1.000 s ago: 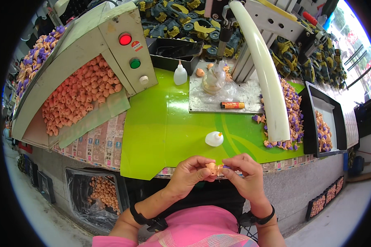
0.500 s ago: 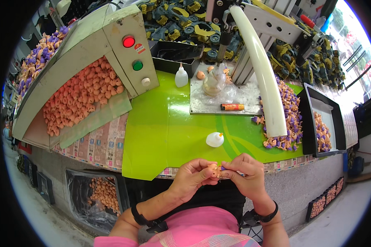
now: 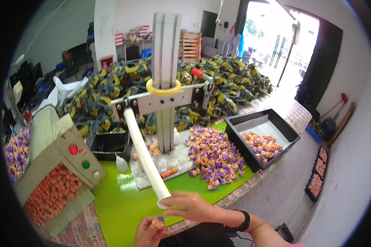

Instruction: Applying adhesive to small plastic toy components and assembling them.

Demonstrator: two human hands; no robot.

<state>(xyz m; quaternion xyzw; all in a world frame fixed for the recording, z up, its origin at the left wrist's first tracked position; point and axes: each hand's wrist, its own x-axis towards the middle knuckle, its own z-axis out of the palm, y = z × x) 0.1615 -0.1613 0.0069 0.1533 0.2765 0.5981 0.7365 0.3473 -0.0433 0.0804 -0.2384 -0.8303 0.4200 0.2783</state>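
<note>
My left hand [image 3: 147, 234], at the bottom edge, pinches a small peach doll figure [image 3: 157, 224] with a purple part on top. To the right of it and farther off, my right hand [image 3: 190, 206] reaches leftward, fingers stretched and thumb apart. Its fingertips are at the low end of the long white lever tube [image 3: 143, 154] of a bench press. A white rounded thing [image 3: 161, 204] shows just under the tube end, partly hidden; whether the fingers touch it cannot be told. The press column [image 3: 165, 61] rises from a metal plate [image 3: 142, 181] on the green table mat [image 3: 119, 206].
Peach and purple figures [image 3: 214, 156] lie heaped right of the plate, beside a black tray [image 3: 255, 123] holding more. An orange-red tube [image 3: 169, 172] and a white squeeze bottle [image 3: 121, 163] are near the plate. A beige machine [image 3: 62, 144] with peach heads stands left; yellow-grey toy vehicles [image 3: 231, 82] pile behind.
The view has swung up and right. My right hand has left the figure and moved to the lever's end; my left hand keeps the figure.
</note>
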